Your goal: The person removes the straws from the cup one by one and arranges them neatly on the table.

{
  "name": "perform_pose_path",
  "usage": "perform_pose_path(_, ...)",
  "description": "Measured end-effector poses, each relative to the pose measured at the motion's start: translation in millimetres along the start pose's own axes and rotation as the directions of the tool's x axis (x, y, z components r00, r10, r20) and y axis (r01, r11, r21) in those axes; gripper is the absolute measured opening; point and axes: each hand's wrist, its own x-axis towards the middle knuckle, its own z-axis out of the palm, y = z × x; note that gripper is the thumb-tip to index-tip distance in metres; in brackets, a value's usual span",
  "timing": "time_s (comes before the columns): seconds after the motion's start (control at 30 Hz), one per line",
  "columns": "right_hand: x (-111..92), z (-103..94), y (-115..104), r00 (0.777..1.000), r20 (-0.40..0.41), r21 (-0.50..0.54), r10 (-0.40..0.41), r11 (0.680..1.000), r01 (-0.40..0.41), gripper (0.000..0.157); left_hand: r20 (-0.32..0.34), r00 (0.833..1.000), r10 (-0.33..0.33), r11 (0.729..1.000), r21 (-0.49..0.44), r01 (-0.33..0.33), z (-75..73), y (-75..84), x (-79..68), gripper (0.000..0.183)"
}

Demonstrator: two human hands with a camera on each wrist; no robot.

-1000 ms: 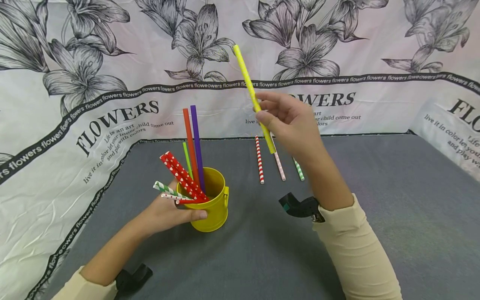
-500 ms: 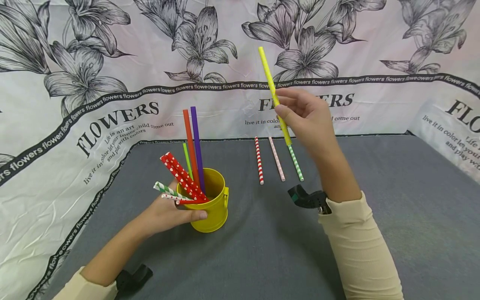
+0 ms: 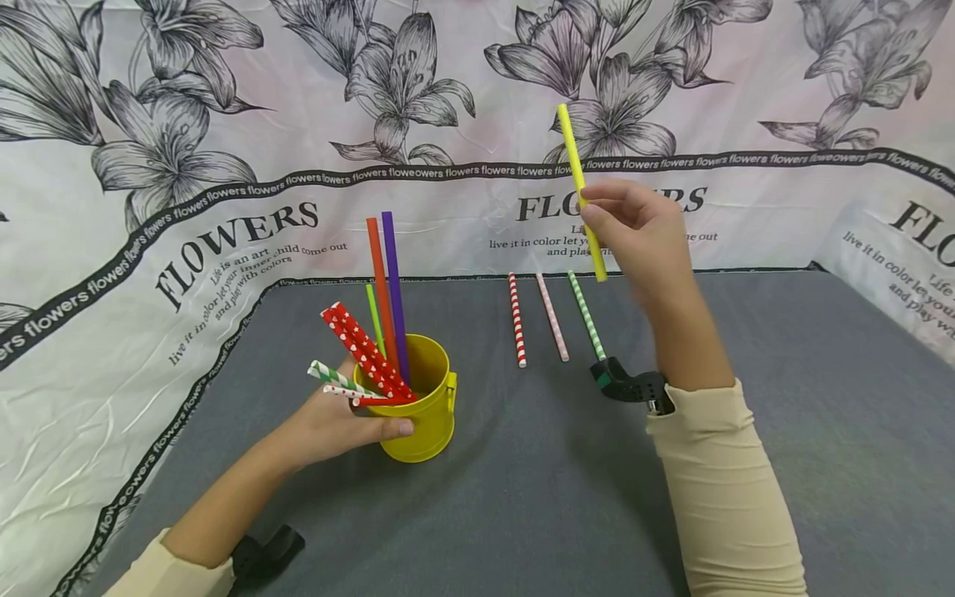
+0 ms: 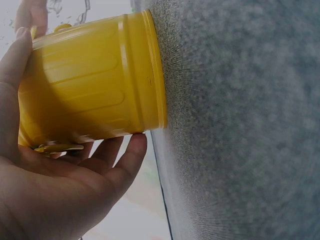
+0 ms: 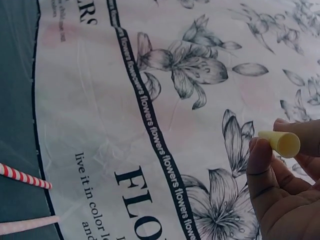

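Observation:
A yellow straw is pinched between the thumb and fingers of my right hand, held up in the air above the table's far part. In the right wrist view its open end faces the camera. My left hand grips a small yellow bucket from its left side, thumb across the front. The left wrist view shows the bucket standing on the cloth. Inside lean red straws with white hearts, an orange straw, a purple straw, a light green straw and a green-and-white striped straw.
On the grey table lie a red-and-white striped straw, a pale pink straw and a green-and-white striped straw, side by side. A flower-printed cloth hangs behind the table.
My right hand has moved to the right with the yellow straw, which now hangs above the far end of the green-and-white striped straw. The left hand and bucket have stayed put.

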Motion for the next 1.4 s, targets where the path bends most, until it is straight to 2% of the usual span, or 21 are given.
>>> perform_pose_path(0.27,5.1,-10.9,10.2,0.997,-0.058,0.011,0.06,0.998,-0.059,0.016,-0.01,1.0,-0.022,1.0,0.016,0.023,0.9,0.9,0.3,0.081)
perform_pose_path(0.57,7.0,-19.5,19.2,0.988,-0.089,-0.101,0.126,0.986,-0.135,0.024,-0.009,1.0,-0.017,1.0,0.007,0.017,0.7,0.2,-0.2,0.081)
perform_pose_path(0.9,7.4,-32.9,25.3,0.978,-0.062,-0.283,0.199,0.936,-0.208,0.034,-0.004,1.0,-0.007,1.0,0.006,0.007,0.4,-0.3,-0.5,0.081)
perform_pose_path(1.03,7.9,-42.4,28.3,0.971,-0.053,-0.369,0.235,0.899,-0.238,0.035,-0.002,1.0,-0.009,1.0,0.006,0.009,0.6,0.2,-0.5,0.08)
perform_pose_path(1.17,8.3,-48.4,30.6,0.96,-0.043,-0.403,0.278,0.874,-0.271,0.035,-0.006,1.0,-0.02,1.0,0.014,0.02,0.7,-0.1,-0.3,0.08)
perform_pose_path(1.4,10.5,-55.4,37.2,0.949,-0.003,-0.452,0.316,0.846,-0.283,0.034,-0.022,0.998,-0.059,0.997,0.041,0.06,0.9,-0.6,-0.6,0.083)
